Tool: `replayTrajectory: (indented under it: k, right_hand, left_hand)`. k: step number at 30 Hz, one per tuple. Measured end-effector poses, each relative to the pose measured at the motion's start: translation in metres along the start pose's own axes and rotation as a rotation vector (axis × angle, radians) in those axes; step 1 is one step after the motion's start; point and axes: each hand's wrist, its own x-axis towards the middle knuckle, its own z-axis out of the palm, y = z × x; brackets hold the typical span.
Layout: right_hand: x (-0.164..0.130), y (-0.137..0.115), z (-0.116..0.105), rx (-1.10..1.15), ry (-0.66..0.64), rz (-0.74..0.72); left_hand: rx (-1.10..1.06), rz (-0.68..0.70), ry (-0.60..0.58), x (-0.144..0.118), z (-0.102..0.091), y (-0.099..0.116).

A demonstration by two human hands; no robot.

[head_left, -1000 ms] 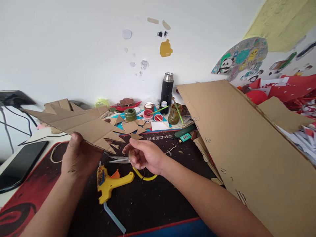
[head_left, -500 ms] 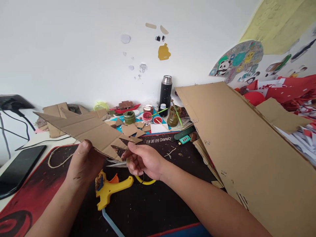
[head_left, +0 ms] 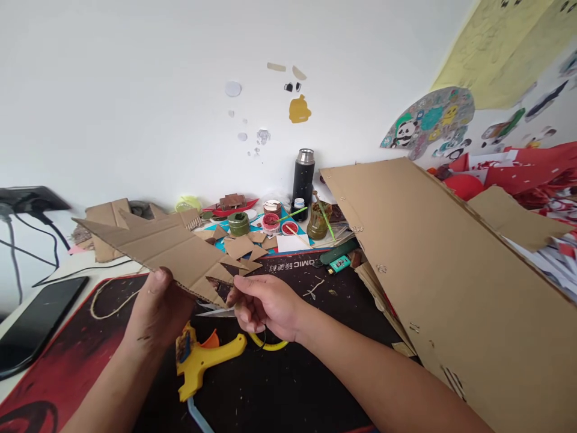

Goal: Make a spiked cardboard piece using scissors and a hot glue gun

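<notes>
Left hand (head_left: 157, 310) pinches the near edge of a long jagged cardboard strip (head_left: 164, 249), thumb on top, held up above the desk (head_left: 54, 367) and slanting away to the left. Right hand (head_left: 265, 304) closed on scissors (head_left: 216, 311) – blades poke out to the left, under the strip's spiky end, yellow handle loop showing below the fist. Index finger and thumb also touch the strip's pointed tip. Hands close together, not touching.

On the dark mat beneath – yellow glue gun (head_left: 202, 355), just below both hands. Phone (head_left: 38, 325) at far left. Cardboard offcuts, paint pots & black flask (head_left: 303, 177) at back by the wall. Big cardboard sheet (head_left: 451, 282) leans at right.
</notes>
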Motion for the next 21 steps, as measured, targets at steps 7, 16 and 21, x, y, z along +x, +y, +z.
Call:
replayTrajectory:
  k: [7,16,21]
  right_hand:
    - [-0.002,-0.002,0.002,-0.002,0.014,0.009]
    - [-0.002,-0.005,0.002,0.032,-0.014,0.032]
    - [-0.002,-0.006,0.001,0.046,-0.022,0.026]
  left_hand:
    - [0.063,0.125,0.028,0.001,0.002,0.005]
    - [0.081,0.178,0.071,0.005,-0.001,0.011]
    - [0.081,0.154,0.078,0.003,0.001,0.010]
